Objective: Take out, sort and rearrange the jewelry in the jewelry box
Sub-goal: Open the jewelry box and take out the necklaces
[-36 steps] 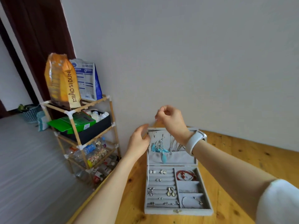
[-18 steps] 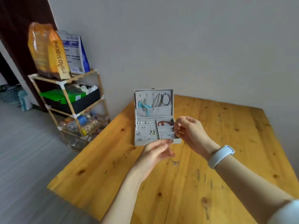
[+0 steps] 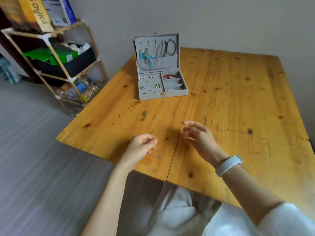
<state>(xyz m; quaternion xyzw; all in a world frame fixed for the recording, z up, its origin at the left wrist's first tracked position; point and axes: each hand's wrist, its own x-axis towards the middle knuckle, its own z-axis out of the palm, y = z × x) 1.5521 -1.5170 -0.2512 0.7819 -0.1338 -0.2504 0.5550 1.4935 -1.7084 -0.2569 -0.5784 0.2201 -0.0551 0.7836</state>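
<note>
Grey jewelry box (image 3: 160, 92) open, lid upright, at 12 o'clock on counter (image 3: 238, 99). Left hand (image 3: 139, 149) at 7 o'clock, fingers pinching thin silver chain (image 3: 157, 156) touching counter. Right hand (image 3: 199, 138) at 5 o'clock, fingers loosely spread, empty.

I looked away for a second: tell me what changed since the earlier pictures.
Both hands came back from the jewelry box to the table's near edge. The left hand now pinches a thin silver chain trailing onto the wood; the right hand is open. The box stays open, still stocked.
</note>
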